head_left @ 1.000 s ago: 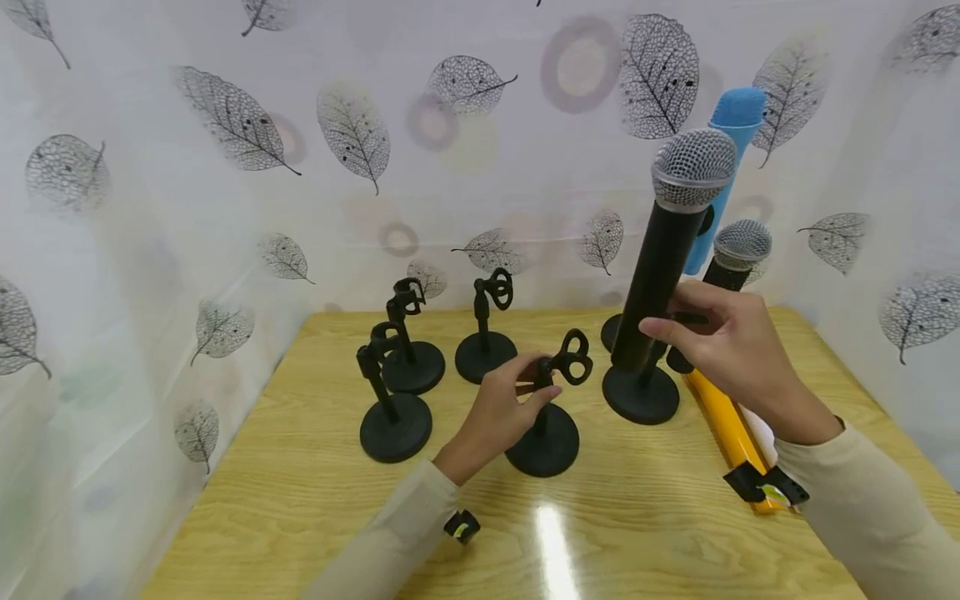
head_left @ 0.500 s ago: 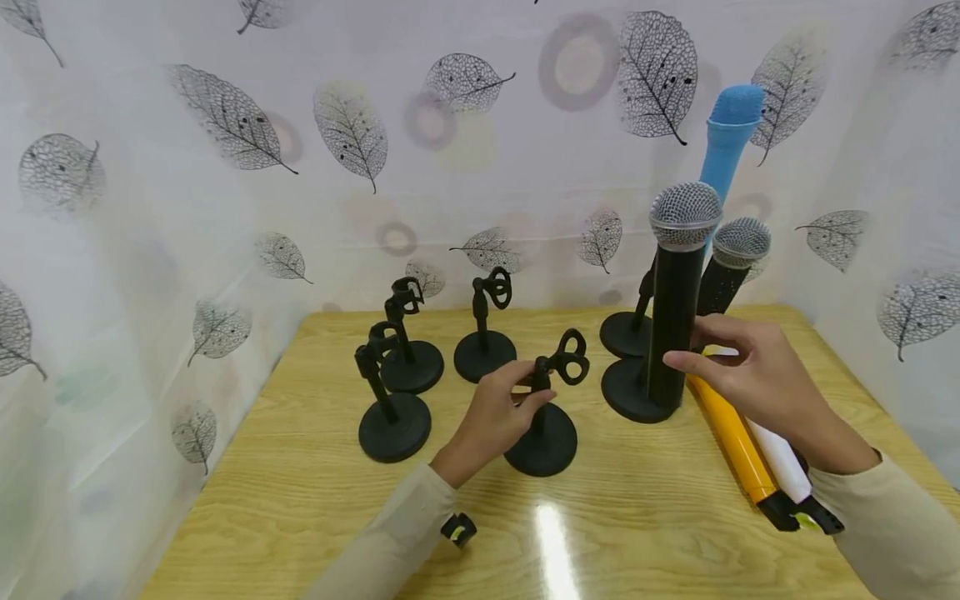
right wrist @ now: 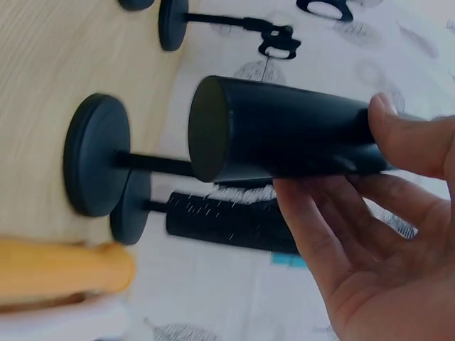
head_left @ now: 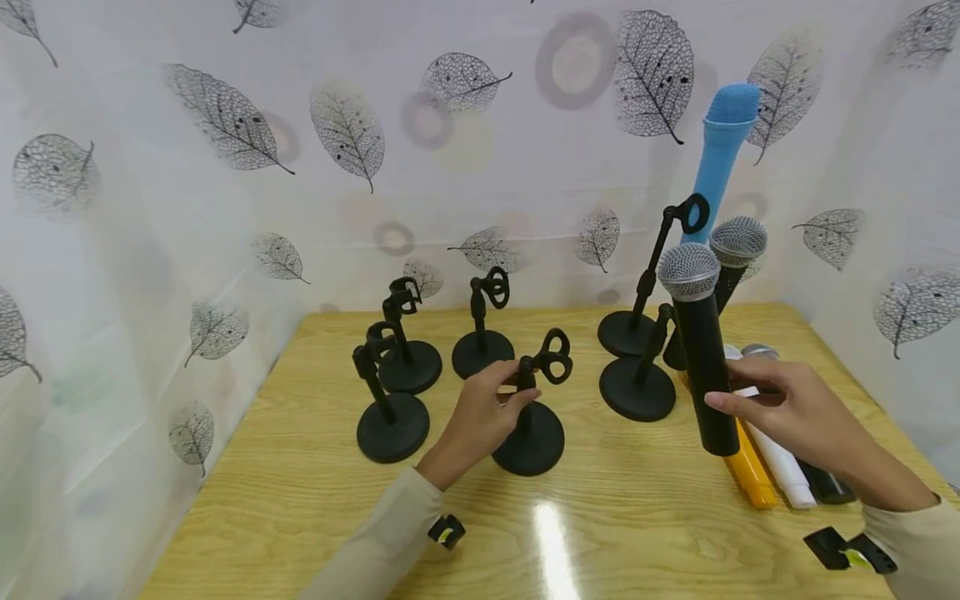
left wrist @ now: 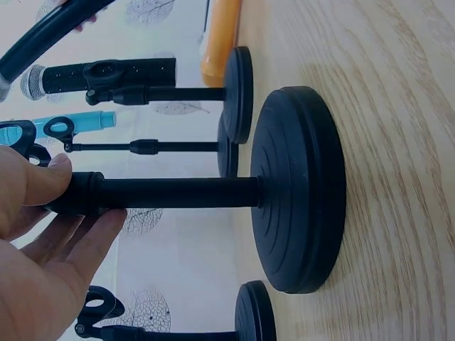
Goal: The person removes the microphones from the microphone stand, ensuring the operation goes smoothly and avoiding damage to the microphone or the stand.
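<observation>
My left hand (head_left: pixel 472 421) pinches the neck of a black microphone stand (head_left: pixel 528 442), just below its ring-shaped clip. The round base of that stand sits on the table, as the left wrist view shows. In my right hand (head_left: pixel 795 408) is a black microphone (head_left: pixel 705 367) with a silver mesh head, thumb on one side and fingers on the other. It is held nearly upright, head at the top, its flat bottom end showing in the right wrist view. Between my hands stands another black stand (head_left: pixel 637 390), with a second black microphone (head_left: pixel 739 240) at its clip.
A blue microphone (head_left: pixel 720 158) leans upright by the tall back stand (head_left: pixel 627 333). Orange (head_left: pixel 752 479), white (head_left: pixel 783 475) and black (head_left: pixel 828 485) microphones lie at the right. Three stands with bare clips, including one near the left (head_left: pixel 393 429), stand on the wooden table (head_left: pixel 300 517).
My right hand has lowered the black microphone and drawn it right and nearer, away from the two right-hand stands. My left hand has shifted slightly left together with its stand.
</observation>
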`<state>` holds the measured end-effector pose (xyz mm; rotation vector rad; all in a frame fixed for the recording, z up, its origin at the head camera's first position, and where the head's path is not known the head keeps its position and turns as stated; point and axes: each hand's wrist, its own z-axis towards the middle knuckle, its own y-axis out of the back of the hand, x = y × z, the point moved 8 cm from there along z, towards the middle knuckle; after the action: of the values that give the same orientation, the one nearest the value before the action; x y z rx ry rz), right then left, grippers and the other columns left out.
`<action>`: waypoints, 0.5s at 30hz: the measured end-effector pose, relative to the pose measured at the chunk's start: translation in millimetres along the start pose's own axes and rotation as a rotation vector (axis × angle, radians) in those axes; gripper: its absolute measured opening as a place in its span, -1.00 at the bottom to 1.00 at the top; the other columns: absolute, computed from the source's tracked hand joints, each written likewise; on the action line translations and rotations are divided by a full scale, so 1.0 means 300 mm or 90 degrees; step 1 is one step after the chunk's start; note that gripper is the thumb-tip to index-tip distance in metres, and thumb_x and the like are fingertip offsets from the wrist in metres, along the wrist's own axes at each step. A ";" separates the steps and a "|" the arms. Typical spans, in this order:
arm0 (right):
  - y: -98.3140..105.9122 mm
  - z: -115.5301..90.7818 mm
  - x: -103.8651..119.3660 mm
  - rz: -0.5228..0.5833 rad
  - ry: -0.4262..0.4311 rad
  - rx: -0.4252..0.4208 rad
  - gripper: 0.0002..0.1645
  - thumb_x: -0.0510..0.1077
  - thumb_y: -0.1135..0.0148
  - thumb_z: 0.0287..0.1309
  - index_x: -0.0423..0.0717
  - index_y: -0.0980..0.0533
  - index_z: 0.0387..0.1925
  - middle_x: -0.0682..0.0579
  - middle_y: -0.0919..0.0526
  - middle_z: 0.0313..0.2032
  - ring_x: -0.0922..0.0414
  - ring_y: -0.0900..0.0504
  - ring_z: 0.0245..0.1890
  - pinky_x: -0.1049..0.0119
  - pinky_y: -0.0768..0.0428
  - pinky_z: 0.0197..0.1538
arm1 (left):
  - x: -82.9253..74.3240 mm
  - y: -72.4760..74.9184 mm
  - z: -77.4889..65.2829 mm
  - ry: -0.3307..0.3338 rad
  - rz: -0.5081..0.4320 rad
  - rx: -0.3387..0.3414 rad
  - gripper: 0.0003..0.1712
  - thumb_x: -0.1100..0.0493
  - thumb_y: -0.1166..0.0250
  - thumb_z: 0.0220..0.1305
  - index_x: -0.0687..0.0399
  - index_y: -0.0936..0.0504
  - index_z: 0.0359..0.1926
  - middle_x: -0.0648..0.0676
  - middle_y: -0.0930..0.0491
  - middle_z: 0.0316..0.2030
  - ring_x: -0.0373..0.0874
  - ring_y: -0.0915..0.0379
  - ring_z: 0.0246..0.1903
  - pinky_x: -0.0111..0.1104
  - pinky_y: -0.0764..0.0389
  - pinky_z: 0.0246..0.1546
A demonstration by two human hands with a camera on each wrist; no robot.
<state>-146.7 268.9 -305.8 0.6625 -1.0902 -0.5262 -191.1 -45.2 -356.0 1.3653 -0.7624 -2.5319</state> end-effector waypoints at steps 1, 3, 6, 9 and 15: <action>0.001 -0.009 -0.020 -0.010 -0.019 0.012 -0.49 -0.23 -0.44 0.21 -0.43 -0.58 0.13 0.08 -0.72 -0.07 0.55 -0.58 -0.24 0.58 -0.62 -0.30 | 0.002 0.004 -0.002 0.001 0.001 -0.002 -0.70 0.25 -0.41 0.30 0.17 -0.67 0.04 0.07 -0.65 -0.08 -0.14 -0.65 -0.03 -0.45 -0.69 -0.14; 0.000 -0.026 -0.058 -0.023 -0.051 0.038 -0.42 -0.19 -0.44 0.21 -0.49 -0.54 0.15 -0.23 -0.69 -0.01 0.59 -0.55 -0.23 0.56 -0.62 -0.29 | 0.006 0.013 -0.005 0.004 0.004 -0.005 -0.71 0.25 -0.41 0.30 0.16 -0.67 0.03 0.07 -0.64 -0.08 -0.15 -0.65 -0.03 -0.43 -0.69 -0.14; -0.004 -0.051 -0.105 -0.047 -0.087 0.072 -0.36 -0.16 -0.45 0.21 -0.57 -0.49 0.15 -0.46 -0.63 0.00 0.59 -0.54 -0.24 0.51 -0.64 -0.29 | 0.010 0.026 -0.010 0.005 0.010 -0.009 -0.72 0.25 -0.39 0.32 0.15 -0.67 0.03 0.06 -0.64 -0.07 -0.16 -0.64 -0.03 -0.43 -0.69 -0.14; -0.008 -0.078 -0.138 -0.065 -0.100 0.092 -0.35 -0.15 -0.45 0.21 -0.61 -0.49 0.13 -0.43 -0.65 -0.03 0.55 -0.56 -0.26 0.45 -0.66 -0.30 | 0.017 0.038 -0.012 0.006 0.013 -0.014 -0.74 0.25 -0.38 0.33 0.14 -0.66 0.02 0.05 -0.64 -0.07 -0.14 -0.64 -0.04 -0.42 -0.69 -0.14; -0.008 -0.129 -0.200 -0.099 -0.111 0.135 -0.35 -0.14 -0.46 0.20 -0.62 -0.50 0.10 -0.31 -0.70 -0.11 0.45 -0.58 -0.32 0.38 -0.65 -0.36 | 0.035 0.063 -0.016 0.004 0.012 -0.027 -0.75 0.27 -0.37 0.34 0.14 -0.65 0.03 0.08 -0.64 -0.07 -0.07 -0.65 -0.03 -0.40 -0.70 -0.15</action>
<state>-133.5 317.1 -357.0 0.9052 -1.2762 -0.6146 -194.9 -67.1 -356.1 1.3449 -0.7122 -2.5134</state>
